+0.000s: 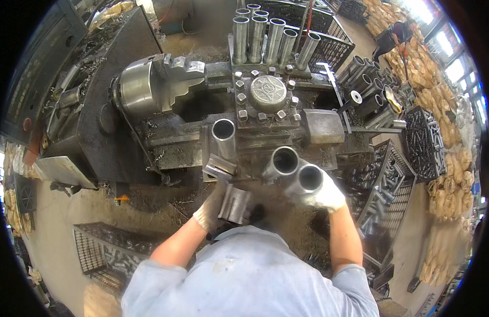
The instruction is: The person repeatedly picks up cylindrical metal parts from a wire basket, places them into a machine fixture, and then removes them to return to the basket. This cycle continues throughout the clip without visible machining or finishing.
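Observation:
My right hand (pixel 329 194), in a white work glove, is wrapped round a short steel tube (pixel 295 189) with its open end up. A second steel tube (pixel 273 170) stands right beside it. My left hand (pixel 208 205), in a soiled glove, is closed at the side of a curved, slotted metal sleeve piece (pixel 237 205) near my body; its fingers are partly hidden. Just beyond lies a similar slotted piece (pixel 220 167). Behind that, another steel tube (pixel 224 141) stands upright on the lathe.
A lathe chuck (pixel 139 87) with stepped jaws is at left, a bolted tool post (pixel 268 94) at centre. Several tubes (pixel 257 39) stand behind it. A caliper (pixel 337 95) lies at right. Mesh crates of metal parts (pixel 384 195) flank me; a person (pixel 395 37) is far right.

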Motion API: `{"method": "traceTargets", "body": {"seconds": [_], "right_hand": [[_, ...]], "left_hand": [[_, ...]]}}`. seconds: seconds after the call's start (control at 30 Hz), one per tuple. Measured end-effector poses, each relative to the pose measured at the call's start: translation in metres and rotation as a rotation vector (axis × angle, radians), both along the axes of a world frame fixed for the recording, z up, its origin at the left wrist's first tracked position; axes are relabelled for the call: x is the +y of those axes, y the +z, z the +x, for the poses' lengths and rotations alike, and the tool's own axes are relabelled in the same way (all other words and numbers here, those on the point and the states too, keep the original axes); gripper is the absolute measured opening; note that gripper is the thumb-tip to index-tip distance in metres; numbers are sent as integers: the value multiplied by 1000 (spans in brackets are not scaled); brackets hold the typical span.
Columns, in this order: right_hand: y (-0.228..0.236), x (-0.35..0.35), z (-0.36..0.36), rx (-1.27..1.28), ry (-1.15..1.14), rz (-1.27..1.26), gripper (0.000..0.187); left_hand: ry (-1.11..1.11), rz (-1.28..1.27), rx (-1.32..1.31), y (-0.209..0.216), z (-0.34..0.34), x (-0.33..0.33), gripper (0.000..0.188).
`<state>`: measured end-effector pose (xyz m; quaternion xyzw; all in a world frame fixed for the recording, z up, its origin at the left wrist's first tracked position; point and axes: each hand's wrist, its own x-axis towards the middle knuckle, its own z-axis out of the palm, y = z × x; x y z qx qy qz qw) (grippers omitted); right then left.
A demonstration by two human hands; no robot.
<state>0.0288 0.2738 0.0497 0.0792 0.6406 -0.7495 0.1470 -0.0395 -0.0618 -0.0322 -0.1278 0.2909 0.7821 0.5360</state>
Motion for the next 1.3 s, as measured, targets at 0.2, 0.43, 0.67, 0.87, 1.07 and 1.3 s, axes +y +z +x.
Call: {"method": "traceTargets", "body": {"seconds": [0.2, 0.43, 0.67, 0.87, 1.07, 1.3], "right_hand": [[-8, -30, -49, 359, 7, 598, 41], [-40, -44, -64, 200, -12, 861, 46], [-60, -133, -40, 583, 389, 1229, 40], [-110, -200, -118, 597, 416, 1387, 48], [-42, -197, -133, 20, 335, 613, 76], [36, -231, -133, -28, 196, 282, 87]], "left_hand": [[-232, 279, -125, -43, -31, 15, 72], [-564, -476, 895, -23, -26, -65, 79], [105, -284, 467, -5, -23, -128, 58], [531, -63, 198, -35, -47, -126, 81], [775, -2, 138, -2, -67, -103, 70], [633, 6, 784, 41, -72, -66, 92]]}}
